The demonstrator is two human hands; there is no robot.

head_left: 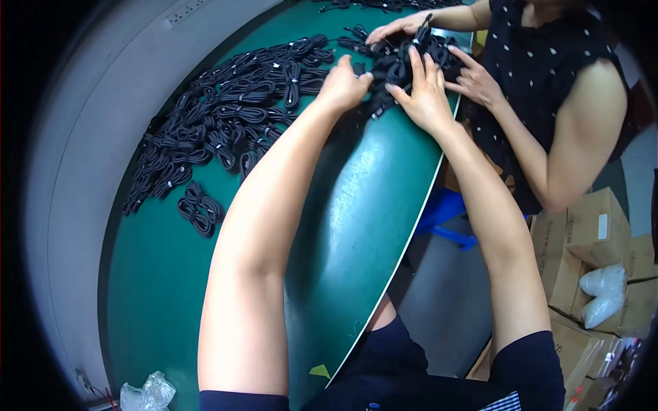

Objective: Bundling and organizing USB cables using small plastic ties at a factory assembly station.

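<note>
Green desk beside stacked cardboard boxes. Dozens of black cable bundles; left hand fingers curled, right hand fingers spread, both on one pile

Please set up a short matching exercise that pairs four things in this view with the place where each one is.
Things:
1. left hand
2. cardboard boxes
3. crumpled clear plastic bag
4. blue stool

Places:
A. bottom left, by the edge of the green table
B. on the floor at the right
C. below the table's right edge
D. on the pile of black cable bundles

Pairs: 1-D, 2-B, 3-A, 4-C
</note>
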